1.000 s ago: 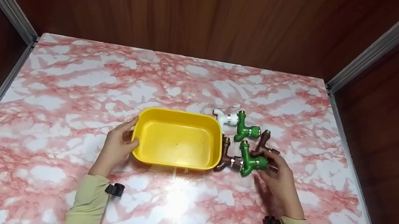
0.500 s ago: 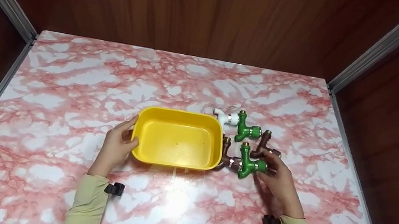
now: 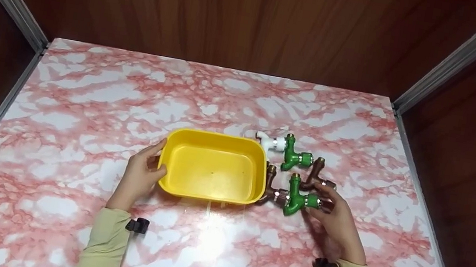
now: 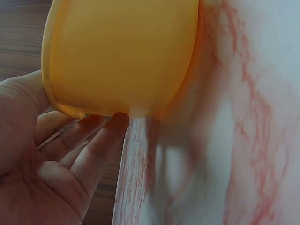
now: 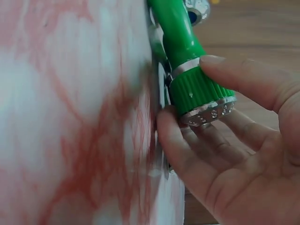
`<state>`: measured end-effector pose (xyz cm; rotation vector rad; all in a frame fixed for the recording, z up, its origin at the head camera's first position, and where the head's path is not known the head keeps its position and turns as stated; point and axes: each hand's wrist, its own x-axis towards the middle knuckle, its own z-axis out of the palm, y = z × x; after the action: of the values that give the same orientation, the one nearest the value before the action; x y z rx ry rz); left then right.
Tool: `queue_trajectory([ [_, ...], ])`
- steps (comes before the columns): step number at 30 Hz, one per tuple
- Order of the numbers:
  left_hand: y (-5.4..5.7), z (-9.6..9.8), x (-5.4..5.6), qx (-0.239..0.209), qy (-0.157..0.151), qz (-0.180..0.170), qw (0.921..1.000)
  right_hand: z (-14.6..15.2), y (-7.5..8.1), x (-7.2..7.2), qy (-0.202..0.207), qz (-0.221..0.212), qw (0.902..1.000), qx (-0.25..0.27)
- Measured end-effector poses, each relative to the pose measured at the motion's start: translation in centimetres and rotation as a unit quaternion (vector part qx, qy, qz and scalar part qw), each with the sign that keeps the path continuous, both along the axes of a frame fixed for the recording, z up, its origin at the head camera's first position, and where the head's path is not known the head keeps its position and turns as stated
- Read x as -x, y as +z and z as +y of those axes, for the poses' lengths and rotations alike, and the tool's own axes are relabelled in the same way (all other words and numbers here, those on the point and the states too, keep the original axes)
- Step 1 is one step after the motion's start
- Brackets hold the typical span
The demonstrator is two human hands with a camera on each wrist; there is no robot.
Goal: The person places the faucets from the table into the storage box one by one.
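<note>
My left hand (image 3: pixel 142 178) grips the left end of a yellow plastic tub (image 3: pixel 208 198), thumb at the rim and fingers against the outer wall in the left wrist view. My right hand (image 3: pixel 336 218) pinches the ribbed knob of a green tap (image 5: pixel 201 89), its thumb on one side and fingers on the other. In the head view this green tap lies just right of the tub. One brown tap (image 3: pixel 269 181) is partly covered by the tub and the green tap. Another brown tap (image 3: pixel 315 172) lies just beyond my right fingers.
A white tap (image 3: pixel 271 142) and a second green tap (image 3: pixel 294 157) lie behind the tub's right corner. The table (image 3: pixel 76 127) has a red and white marbled top. Dark wood-grain panels (image 3: pixel 238 14) stand at its back and sides.
The green tap in my right hand has shifted slightly toward the person and turned a little. My left hand and the tub have stayed in place.
</note>
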<state>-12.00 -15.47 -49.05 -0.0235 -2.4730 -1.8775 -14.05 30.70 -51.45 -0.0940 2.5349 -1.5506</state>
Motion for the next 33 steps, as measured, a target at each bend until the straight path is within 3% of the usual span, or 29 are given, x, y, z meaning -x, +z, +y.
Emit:
queue_trajectory([
  [8,0.1,0.2,0.1,-0.008,-0.002,-0.003,1.0000,0.4,-0.1,-0.1,-0.004,-0.022,0.9979,0.061],
  [16,-3.6,-0.8,1.2,0.001,0.009,0.008,0.9999,0.0,-0.2,-0.2,-0.030,-0.040,0.9957,0.077],
  [22,-3.6,-0.8,1.1,0.002,0.008,0.006,0.9999,-0.3,-0.2,-0.2,-0.039,-0.063,0.9938,0.083],
  [33,-3.0,-0.7,0.9,-0.013,0.006,0.002,0.9999,-0.4,0.0,0.0,-0.037,-0.043,0.9964,0.064],
])
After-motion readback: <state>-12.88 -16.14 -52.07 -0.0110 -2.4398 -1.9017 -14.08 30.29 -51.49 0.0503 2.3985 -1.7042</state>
